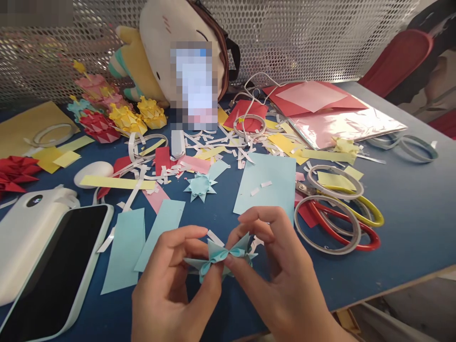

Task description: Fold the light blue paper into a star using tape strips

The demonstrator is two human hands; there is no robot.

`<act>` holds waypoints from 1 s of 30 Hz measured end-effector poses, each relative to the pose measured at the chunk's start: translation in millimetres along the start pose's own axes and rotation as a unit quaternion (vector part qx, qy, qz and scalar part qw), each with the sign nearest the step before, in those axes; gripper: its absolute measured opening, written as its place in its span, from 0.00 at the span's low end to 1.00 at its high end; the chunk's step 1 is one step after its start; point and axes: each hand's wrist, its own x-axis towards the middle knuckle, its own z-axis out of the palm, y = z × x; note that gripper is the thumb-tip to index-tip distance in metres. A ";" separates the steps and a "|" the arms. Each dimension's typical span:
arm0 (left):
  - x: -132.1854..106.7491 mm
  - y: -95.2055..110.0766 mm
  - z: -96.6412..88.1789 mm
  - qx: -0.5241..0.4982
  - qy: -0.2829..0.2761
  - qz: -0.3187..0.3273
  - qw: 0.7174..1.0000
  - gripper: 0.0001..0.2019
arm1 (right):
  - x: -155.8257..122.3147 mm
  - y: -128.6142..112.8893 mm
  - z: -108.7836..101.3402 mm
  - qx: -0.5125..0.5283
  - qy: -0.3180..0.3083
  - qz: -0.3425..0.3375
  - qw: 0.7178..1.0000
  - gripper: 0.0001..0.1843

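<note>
Evenly lit, sharp centre, bowed edges

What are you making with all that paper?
Both hands are pinching one small folded piece of light blue paper above the blue table. The left hand grips it from one side, the right hand from the other. A finished blue paper star lies further back among white paper scraps. Red and yellow scissors and tape rings sit to the right, and a phone lies to the left.

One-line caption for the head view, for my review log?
Left hand and right hand pinch a folded light-blue paper piece over a scrap-strewn blue table.
</note>
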 end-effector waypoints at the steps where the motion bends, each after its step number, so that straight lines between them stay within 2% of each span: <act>1: 2.6 -3.3 -3.5 0.000 -0.025 0.009 1.000 0.13 | -0.2 0.4 -0.5 -0.023 0.015 -0.021 0.999 0.21; 5: 10.6 -11.2 -12.1 -0.079 0.012 -0.034 0.996 0.18 | -0.6 1.3 -3.4 -0.073 0.070 -0.080 0.992 0.20; 9: 11.5 -8.9 -9.0 -0.121 0.029 -0.049 0.991 0.18 | -1.0 1.4 -5.7 -0.061 0.092 -0.066 0.992 0.15; 14: 11.2 -10.8 -8.4 -0.129 0.012 -0.044 0.991 0.16 | 0.9 1.9 -5.7 -0.016 0.062 -0.035 0.997 0.09; 17: 11.4 -15.4 -12.9 -0.093 -0.029 -0.041 0.994 0.13 | 2.7 0.5 -5.7 -0.011 0.063 -0.036 0.997 0.09; 19: 10.3 -16.9 -15.1 -0.049 -0.046 -0.013 0.998 0.09 | 3.0 -1.0 -6.7 -0.025 0.064 -0.054 0.996 0.09; 23: 5.4 -14.6 -11.0 -0.012 -0.015 0.095 0.995 0.05 | 1.4 -2.9 -11.0 -0.082 0.050 -0.120 0.988 0.10; 27: 0.8 -11.8 -2.2 -0.011 0.023 0.167 0.986 0.12 | 1.3 -3.4 -15.5 -0.137 0.034 -0.191 0.971 0.12; 30: 0.8 -14.0 -2.9 0.010 0.040 0.217 0.975 0.16 | 1.7 -1.1 -16.4 -0.164 0.023 -0.211 0.963 0.13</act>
